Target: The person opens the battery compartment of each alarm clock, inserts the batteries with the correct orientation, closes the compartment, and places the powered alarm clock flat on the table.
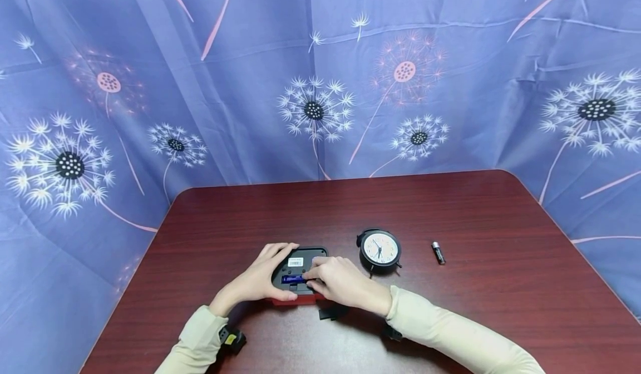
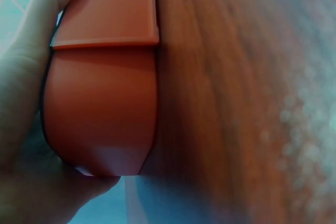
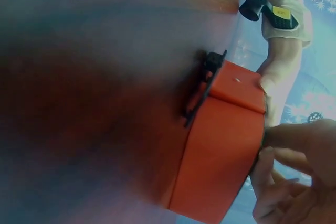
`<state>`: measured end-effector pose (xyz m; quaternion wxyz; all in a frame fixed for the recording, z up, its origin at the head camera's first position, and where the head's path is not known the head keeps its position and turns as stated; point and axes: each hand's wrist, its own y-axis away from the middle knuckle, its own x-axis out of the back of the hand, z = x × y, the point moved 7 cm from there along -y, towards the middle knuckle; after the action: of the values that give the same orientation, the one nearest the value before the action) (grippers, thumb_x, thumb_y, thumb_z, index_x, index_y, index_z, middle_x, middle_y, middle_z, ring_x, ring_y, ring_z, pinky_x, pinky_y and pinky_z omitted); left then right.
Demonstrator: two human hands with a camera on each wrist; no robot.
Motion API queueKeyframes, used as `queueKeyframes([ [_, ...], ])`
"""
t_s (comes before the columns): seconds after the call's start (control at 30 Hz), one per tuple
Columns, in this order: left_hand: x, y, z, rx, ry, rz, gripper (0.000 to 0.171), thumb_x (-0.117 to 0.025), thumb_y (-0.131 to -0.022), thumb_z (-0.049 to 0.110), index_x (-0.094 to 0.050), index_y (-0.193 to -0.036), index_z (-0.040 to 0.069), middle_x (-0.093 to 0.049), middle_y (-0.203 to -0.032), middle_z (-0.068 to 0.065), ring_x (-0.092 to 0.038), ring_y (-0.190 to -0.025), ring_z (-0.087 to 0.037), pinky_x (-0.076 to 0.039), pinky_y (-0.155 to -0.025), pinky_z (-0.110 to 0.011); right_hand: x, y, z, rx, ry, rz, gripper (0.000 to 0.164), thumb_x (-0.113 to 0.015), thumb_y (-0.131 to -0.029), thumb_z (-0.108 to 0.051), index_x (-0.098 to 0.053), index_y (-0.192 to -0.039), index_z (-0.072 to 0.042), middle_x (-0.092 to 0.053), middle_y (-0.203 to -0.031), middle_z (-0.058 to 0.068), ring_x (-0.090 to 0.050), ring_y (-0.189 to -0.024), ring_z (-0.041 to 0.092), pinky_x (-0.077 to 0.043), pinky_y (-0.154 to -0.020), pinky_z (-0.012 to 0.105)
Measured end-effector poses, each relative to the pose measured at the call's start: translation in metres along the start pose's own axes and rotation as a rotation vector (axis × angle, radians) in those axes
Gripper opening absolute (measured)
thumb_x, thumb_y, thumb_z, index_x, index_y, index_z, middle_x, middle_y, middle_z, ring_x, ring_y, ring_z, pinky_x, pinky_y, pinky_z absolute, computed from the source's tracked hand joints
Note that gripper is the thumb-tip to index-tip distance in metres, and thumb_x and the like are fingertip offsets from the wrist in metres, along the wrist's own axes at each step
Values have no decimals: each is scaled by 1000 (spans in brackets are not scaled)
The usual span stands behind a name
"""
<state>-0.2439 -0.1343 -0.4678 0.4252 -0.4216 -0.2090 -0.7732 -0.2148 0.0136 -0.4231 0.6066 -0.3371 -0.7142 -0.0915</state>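
A red-bodied device lies with its dark grey back facing up, showing a white barcode label and a battery slot. In the slot sits a blue battery. My left hand grips the device from the left, thumb along the near side and fingers over the far edge; its smooth red side fills much of the left wrist view. The right hand has curled fingers, thumb and index tip pinching at the battery's right end. A small black flat piece leans close to the device's near side.
To the right of the device stands a black round alarm clock with a white face. Farther right lies a black battery with a silver end. The dark red wooden table meets a blue dandelion-print cloth behind it.
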Motion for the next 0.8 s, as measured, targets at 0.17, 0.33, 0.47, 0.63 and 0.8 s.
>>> queueKeyframes([
  [0.17,0,0,0,4,11,5,101,-81,-67,54,-35,-149,18,-40,-144,-5,-32,-132,-23,-40,-100,-51,2,1,-7,100,107,-19,10,-67,-90,-22,-76,-92,-19,-59,-81,-5,-59,-64,5,-47,-53,21],
  [0.33,0,0,1,6,14,1,102,-81,-67,54,-35,-150,17,-40,-144,-6,-32,-132,-23,-40,-100,-51,0,0,-13,205,209,-39,13,-64,-92,-22,-73,-84,-19,-57,-75,-6,-58,-62,7,-46,-50,21],
  [0.47,0,0,2,8,14,-1,102,-81,-67,53,-35,-150,16,-40,-145,-6,-32,-132,-24,-40,-100,-51,-1,-1,-14,275,244,-28,19,-61,-93,-21,-71,-77,-19,-58,-72,-7,-58,-59,7,-47,-50,21],
  [0.63,0,-1,3,9,11,2,102,-81,-66,53,-35,-149,17,-40,-145,-6,-32,-132,-24,-41,-100,-51,-1,-1,-13,329,198,-17,22,-62,-92,-16,-67,-71,-17,-58,-70,-8,-55,-55,4,-45,-50,18],
  [0.8,0,0,1,5,1,9,102,-81,-66,54,-35,-149,18,-41,-144,-6,-33,-131,-23,-42,-99,-50,0,-2,-15,366,160,-37,26,-63,-90,-12,-64,-65,-16,-54,-66,-8,-49,-52,2,-42,-49,14],
])
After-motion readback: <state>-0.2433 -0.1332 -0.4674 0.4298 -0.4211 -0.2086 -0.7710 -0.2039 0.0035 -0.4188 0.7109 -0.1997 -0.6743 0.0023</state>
